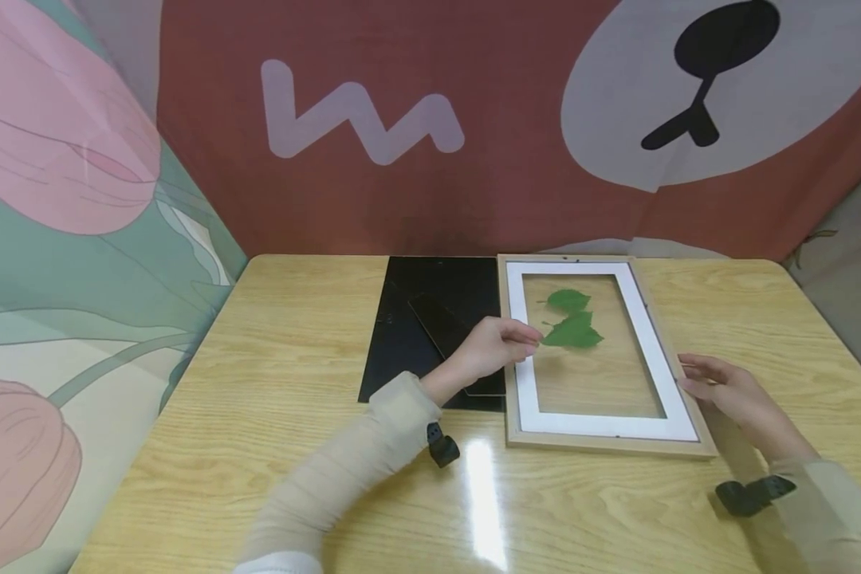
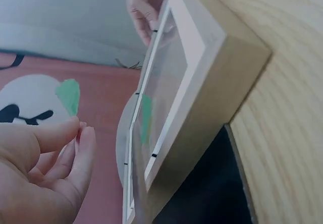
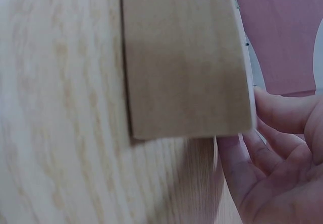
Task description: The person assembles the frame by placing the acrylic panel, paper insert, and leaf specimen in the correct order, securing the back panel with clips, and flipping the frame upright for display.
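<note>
Table (image 1: pixel 294 359) is occupied by wooden frame (image 1: pixel 610 446), white mat (image 1: pixel 603 425) inside — its right side touched by relaxed right hand (image 1: pixel 728 395). Larger leaf (image 1: pixel 575 331) is pinched in left hand (image 1: pixel 495 347) above the frame; placing seems in hand, careful lowering likely called for — smaller leaf (image 1: pixel 568 300) already contained within.

The head camera looks forward and down from above the near side of the table (image 1: pixel 258 383), far enough back to take in both hands, the whole frame (image 1: pixel 610 446) and the backdrop (image 1: pixel 402 207). The left wrist view, turned sideways, looks close past the left hand (image 1: pixel 495 344) along the frame toward the right hand (image 1: pixel 739 399). The right wrist view, also sideways, sits very near the frame's side; all three share frame, right hand and table.
</note>
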`<state>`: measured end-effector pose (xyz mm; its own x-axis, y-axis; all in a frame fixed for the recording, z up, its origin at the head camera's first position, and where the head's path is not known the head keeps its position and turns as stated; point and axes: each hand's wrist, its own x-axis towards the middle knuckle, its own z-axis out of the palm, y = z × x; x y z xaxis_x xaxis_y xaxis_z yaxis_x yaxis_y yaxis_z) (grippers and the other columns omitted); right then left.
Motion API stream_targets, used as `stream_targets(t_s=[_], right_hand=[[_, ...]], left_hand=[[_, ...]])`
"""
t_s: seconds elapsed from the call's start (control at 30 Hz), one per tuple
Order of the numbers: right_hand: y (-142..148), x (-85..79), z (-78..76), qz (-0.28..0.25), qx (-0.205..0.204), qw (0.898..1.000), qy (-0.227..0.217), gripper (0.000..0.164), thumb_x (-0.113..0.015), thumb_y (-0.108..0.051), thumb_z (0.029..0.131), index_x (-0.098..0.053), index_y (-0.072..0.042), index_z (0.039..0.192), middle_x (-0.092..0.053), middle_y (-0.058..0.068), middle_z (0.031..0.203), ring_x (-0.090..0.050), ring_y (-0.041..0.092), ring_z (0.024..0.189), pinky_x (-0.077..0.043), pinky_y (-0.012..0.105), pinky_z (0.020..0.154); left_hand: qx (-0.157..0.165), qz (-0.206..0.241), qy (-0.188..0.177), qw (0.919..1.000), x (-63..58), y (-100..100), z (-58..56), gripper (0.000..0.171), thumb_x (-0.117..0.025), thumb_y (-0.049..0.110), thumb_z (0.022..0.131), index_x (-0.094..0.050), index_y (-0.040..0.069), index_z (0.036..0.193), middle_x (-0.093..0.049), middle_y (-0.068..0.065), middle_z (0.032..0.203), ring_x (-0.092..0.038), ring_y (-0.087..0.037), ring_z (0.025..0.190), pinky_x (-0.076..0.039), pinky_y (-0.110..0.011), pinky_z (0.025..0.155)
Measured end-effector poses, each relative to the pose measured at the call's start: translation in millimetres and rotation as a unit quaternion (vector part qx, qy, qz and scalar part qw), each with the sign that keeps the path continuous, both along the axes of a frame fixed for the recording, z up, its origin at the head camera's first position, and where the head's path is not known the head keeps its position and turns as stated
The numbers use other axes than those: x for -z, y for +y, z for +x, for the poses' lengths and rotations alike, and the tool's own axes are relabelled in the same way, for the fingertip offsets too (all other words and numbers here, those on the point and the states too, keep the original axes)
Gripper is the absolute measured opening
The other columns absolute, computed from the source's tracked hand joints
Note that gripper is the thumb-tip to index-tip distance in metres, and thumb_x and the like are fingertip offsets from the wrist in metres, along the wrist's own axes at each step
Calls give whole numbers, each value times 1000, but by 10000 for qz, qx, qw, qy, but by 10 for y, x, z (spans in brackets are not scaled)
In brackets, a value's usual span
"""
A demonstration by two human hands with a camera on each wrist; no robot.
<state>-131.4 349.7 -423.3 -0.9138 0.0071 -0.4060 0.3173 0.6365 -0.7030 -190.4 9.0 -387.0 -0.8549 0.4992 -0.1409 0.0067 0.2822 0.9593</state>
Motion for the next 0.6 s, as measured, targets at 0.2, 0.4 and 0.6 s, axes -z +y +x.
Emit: stream_targets(t_s=[0.2, 0.4, 0.6], right_hand=[[3, 10, 9, 23, 2, 10000, 82, 71, -42, -37, 101, -15, 10, 147, -24, 40, 144, -29, 55, 128, -30, 68, 102], [8, 30, 3, -26, 64, 10000, -5, 74, -42, -41, 100, -14, 8, 148, -22, 39, 145, -27, 55, 130, -28, 68, 104], [4, 35, 6, -56, 105, 9999, -30, 76, -43, -42, 100, -13, 7, 149, -22, 39, 146, -27, 55, 130, -29, 68, 104]], left_hand=[[241, -560, 623, 9962, 21, 96, 19, 24, -61, 1, 91, -67, 0, 114, -70, -17, 112, -67, -20, 100, -53, -12, 75], [427, -803, 913, 9917, 58, 180, 7, 24, -61, 0, 91, -68, 0, 114, -71, -14, 110, -67, -21, 104, -51, -11, 77], [558, -1032, 1047, 9876, 130, 243, -28, 20, -63, 1, 90, -69, 0, 109, -72, -13, 109, -68, -19, 101, -50, -10, 76]])
